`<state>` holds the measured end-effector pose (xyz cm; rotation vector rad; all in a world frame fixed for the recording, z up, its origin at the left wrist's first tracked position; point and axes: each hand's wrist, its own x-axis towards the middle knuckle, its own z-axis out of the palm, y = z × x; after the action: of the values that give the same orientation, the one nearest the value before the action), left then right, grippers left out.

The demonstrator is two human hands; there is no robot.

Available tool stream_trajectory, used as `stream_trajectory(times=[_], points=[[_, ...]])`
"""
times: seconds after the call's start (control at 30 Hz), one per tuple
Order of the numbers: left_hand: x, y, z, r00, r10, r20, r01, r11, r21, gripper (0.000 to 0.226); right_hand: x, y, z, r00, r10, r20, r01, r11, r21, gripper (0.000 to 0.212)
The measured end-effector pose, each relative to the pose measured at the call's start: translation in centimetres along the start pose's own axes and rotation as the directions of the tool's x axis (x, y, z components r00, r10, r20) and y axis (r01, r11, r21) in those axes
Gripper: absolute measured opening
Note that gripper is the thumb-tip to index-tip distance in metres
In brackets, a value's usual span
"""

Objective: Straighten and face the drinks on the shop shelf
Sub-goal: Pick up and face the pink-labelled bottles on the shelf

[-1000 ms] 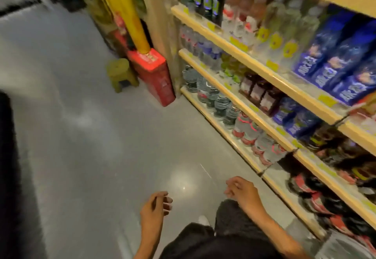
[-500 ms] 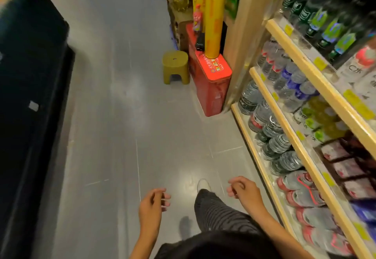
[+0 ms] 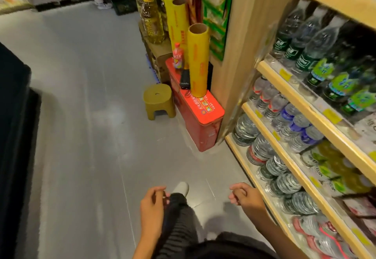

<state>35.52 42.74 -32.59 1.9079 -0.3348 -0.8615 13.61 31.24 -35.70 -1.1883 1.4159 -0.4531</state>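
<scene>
drinks (image 3: 284,183) fill the wooden shop shelf (image 3: 301,169) along the right side, none of them in either hand. nearest, at the bottom edge of the view, the left hand (image 3: 151,211) hangs over the dark striped trouser leg (image 3: 179,220), fingers (image 3: 160,194) loosely curled and holding nothing. the right hand (image 3: 247,196) hangs just beside the front edge of the lowest shelf board, fingers curled in a loose half-fist, also empty and not touching any bottle. a pale shoe (image 3: 180,188) shows on the grey floor (image 3: 91,147) between the two hands.

on the lowest board, clear water bottles with dark labels stand in a row, with red-labelled ones (image 3: 317,232) closest to the person. the next board up carries blue-capped bottles (image 3: 295,124) towards its far end and yellow-green drinks (image 3: 333,163) nearer (labels too blurred to read). above that, bottles with green labels (image 3: 341,84) stand along the front edge.

past the far end of the shelf, a red tin box (image 3: 200,120) sits on the floor against the upright side panel, with a yellow roll (image 3: 198,61) standing upright on it and a small red bottle (image 3: 178,56) just behind. an olive plastic stool (image 3: 158,101) stands beside the box. farther back are two more yellow rolls (image 3: 175,19) and oil bottles (image 3: 151,23).
</scene>
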Motion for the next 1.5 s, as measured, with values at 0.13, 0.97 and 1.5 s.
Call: stream_trajectory(times=[0.13, 0.97, 1.5], points=[[9.3, 5.4, 2.4, 0.972, 0.109, 0.207, -0.130, 0.987, 0.094, 0.023, 4.0, -3.3, 1.7, 0.973, 0.058, -0.223, -0.013, 0.980, 0.198, 0.020], [-2.8, 40.8, 40.3, -0.489, 0.706, 0.513, -0.782, -0.094, -0.617, 0.018, -0.6, -27.0, -29.8, 0.004, -0.197, -0.980, 0.361, 0.915, -0.182, 0.008], [-2.6, 41.1, 46.9, -0.888, 0.337, 0.312, -0.456, -0.725, -0.515, 0.040, 6.9, -27.7, -42.4, -0.023, 0.023, -0.999, 0.069, 0.997, 0.021, 0.089]])
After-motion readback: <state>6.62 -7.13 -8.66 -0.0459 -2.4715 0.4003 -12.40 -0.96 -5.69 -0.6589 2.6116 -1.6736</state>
